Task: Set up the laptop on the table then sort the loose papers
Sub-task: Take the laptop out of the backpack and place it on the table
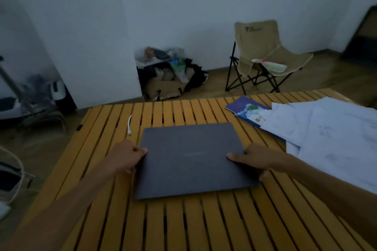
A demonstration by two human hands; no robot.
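Grey, flat and closed, the slim laptop lies mid-worktop on the yellow wooden slatted worktop — left hand grips its left edge, right hand grips its right edge. Loose white papers sprawl to the right, overlapping a blue booklet — a short white cable lies left.

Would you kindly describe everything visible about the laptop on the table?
The laptop is a thin, dark grey slab with rounded corners and a matte lid bearing a faint, unreadable mark near its middle. It is closed and lies flat on the slatted yellow wooden table. The left hand grips its left edge and the right hand grips its right edge, thumbs on the lid. The loose papers to its right lie apart from it.
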